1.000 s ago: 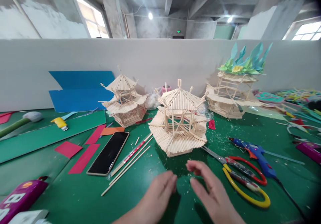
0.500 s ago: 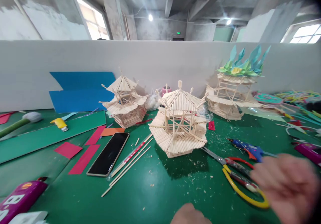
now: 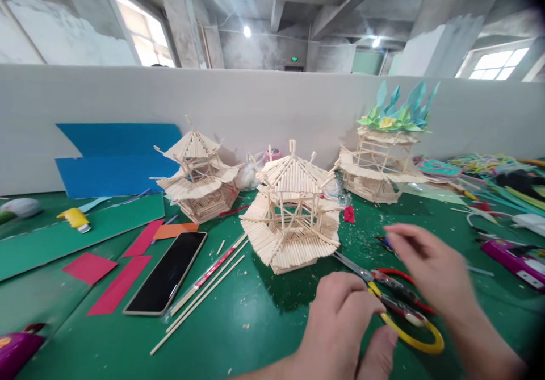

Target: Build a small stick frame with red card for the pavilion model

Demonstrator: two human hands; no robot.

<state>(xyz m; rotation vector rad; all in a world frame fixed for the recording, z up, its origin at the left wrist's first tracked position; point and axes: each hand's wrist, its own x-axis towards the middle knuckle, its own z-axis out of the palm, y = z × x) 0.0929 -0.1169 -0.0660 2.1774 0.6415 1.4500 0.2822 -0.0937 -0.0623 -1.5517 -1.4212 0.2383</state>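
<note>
A model pavilion of pale wooden sticks (image 3: 293, 215) stands upright in the middle of the green table. My left hand (image 3: 336, 323) is in front of it, open, its curled fingers and thumb apart with nothing seen between them. Beside that hand lie scissors (image 3: 426, 346) with red and yellow handles, partly covered by it. My right hand (image 3: 438, 272) is over a blue glue gun (image 3: 386, 243), and only the gun's front end shows. Its fingers point down and hide their grip, so whether they hold the gun cannot be told.
Another stick pavilion (image 3: 198, 178) stands back left; one topped with folded paper leaves (image 3: 381, 167) is back right. A phone (image 3: 168, 275), loose sticks (image 3: 200, 303) and red paper pieces (image 3: 90, 268) lie left. A purple tool (image 3: 513, 261) lies right. A white partition (image 3: 264, 101) rises behind.
My left hand has risen from the bottom edge toward the scissors. My right hand has moved left and forward from beyond the scissors' handles to over the glue gun. The view has shifted slightly right.
</note>
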